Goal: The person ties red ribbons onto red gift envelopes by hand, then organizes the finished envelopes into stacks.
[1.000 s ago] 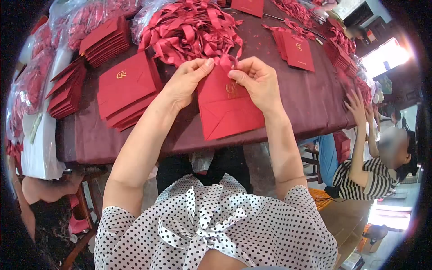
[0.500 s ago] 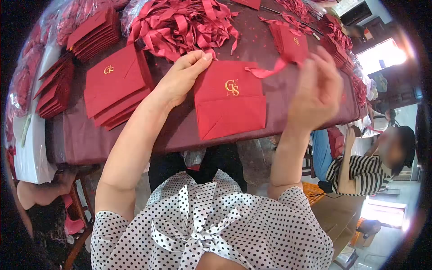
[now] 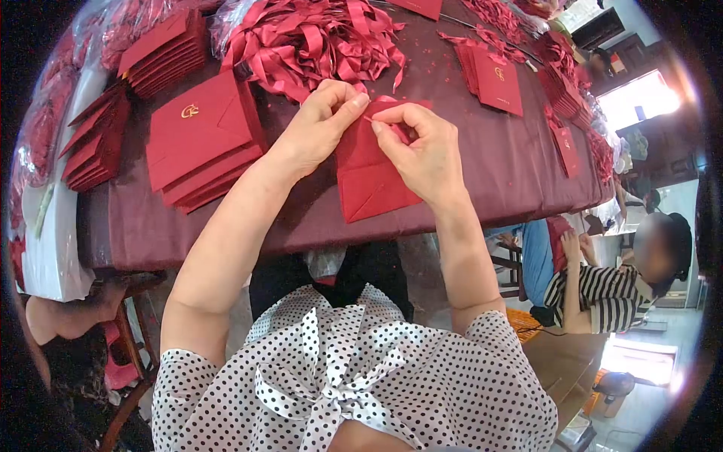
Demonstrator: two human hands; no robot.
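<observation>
A flat red paper bag (image 3: 376, 197) with a folded bottom lies in front of me at the table edge. My left hand (image 3: 328, 120) is closed in a pinch at its top left corner. My right hand (image 3: 423, 147) crosses the bag and covers its gold print. Thumb and forefinger there pinch the thin end of a red ribbon, close to my left fingertips. Just beyond my hands lies a big heap of red ribbons (image 3: 320, 45). To the left is a stack of red bags (image 3: 199, 139) with a gold logo.
More folded red bags (image 3: 164, 54) stand in bundles at the left, beside plastic-wrapped goods. A pile of finished-looking bags (image 3: 498, 84) lies right on the dark red tablecloth (image 3: 520, 162). A person in a striped shirt (image 3: 599, 295) sits at the right.
My right hand has swung left from beside the bag onto it, bringing the ribbon to my left fingertips. My left hand stays at the bag's top corner.
</observation>
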